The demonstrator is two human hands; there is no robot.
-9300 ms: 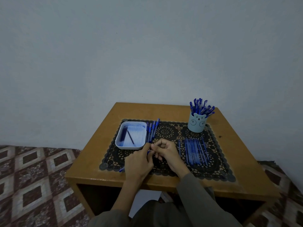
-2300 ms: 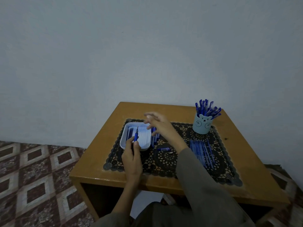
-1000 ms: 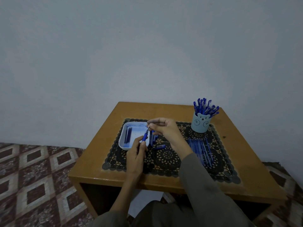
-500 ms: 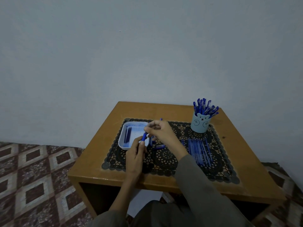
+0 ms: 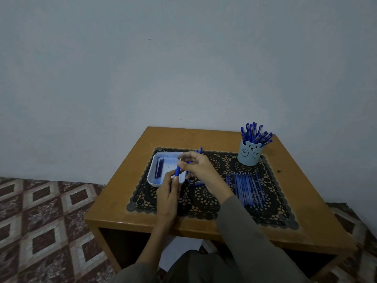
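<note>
L hand [image 5: 168, 193] grips the blue pen [image 5: 177, 170] low on the barrel, tip up, steadying it over the white tray [image 5: 151, 180]. R hand [image 5: 199, 166] pinches the tip end w/ thumb & forefinger, prob working the refill. Spare refills [image 5: 159, 170] lie in the tray, within reach. Further R on the desk [image 5: 122, 201]: laid-out row [image 5: 247, 187], bear cup [image 5: 249, 156] w/ pens

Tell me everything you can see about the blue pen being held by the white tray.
The pen is a slim blue barrel, plastic by its look, held nearly upright, leaning slightly right. The left hand grips its lower part, hiding that end. Its upper end shows a small pale tip, which the right hand pinches between thumb and forefinger. It is in front of the near right corner of the white tray, over the black lace mat.
</note>
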